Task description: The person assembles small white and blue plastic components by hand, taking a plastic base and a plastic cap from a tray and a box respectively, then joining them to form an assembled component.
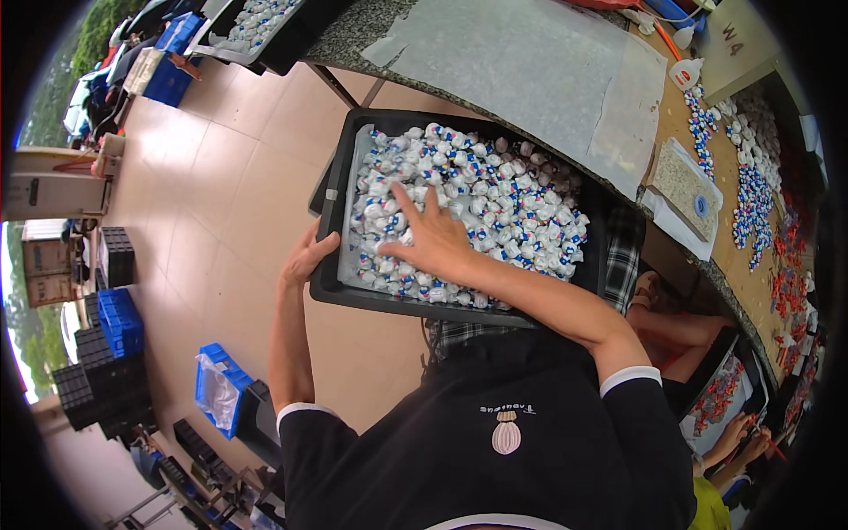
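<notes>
A black plastic tray (402,306) lies in front of me, partly under the table edge. Many small white figure-like pieces (530,212) with blue and red markings fill it, on a pale liner. My left hand (309,253) grips the tray's left wall, thumb over the rim and fingers outside. My right hand (435,237) reaches across the tray from the right, its fingers spread and touching the pieces in the left half. What lies under the right palm is hidden.
A table with a white sheet (521,71) runs along the far side. On its right are a glue bottle (685,72), a speckled block (687,194) and loose blue-and-white pieces (753,216). A co-worker's hands (742,439) work at lower right. A blue crate (219,389) stands lower left.
</notes>
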`<state>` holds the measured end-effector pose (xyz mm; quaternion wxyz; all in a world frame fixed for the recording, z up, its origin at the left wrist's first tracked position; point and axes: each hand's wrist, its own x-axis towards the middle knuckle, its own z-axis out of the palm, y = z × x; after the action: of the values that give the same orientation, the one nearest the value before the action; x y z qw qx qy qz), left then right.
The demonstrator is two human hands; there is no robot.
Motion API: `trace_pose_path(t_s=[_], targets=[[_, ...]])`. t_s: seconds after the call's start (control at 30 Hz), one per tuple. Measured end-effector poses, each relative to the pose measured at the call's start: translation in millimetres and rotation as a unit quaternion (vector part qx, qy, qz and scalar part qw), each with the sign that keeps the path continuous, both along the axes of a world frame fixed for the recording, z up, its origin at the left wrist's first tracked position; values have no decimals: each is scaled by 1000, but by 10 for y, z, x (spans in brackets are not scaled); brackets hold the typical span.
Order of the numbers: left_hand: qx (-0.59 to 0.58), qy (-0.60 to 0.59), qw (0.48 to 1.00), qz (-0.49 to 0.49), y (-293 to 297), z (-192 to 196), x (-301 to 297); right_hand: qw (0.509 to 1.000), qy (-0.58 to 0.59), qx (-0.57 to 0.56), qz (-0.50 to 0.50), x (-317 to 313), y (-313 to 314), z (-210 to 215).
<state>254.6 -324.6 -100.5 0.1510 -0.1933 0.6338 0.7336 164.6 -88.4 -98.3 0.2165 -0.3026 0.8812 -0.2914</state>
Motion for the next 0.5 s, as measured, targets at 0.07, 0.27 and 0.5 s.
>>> trace_pose_path(t_s=[0.07,0.27,0.5], targets=[[6,-12,1000,20,-13,-11,23,999,20,13,24,96,-11,13],[-23,-7,1000,2,31,13,57,978,-32,-16,207,6,406,275],[-29,7,999,-22,70,22,-42,955,287,-54,57,-1025,458,-258]])
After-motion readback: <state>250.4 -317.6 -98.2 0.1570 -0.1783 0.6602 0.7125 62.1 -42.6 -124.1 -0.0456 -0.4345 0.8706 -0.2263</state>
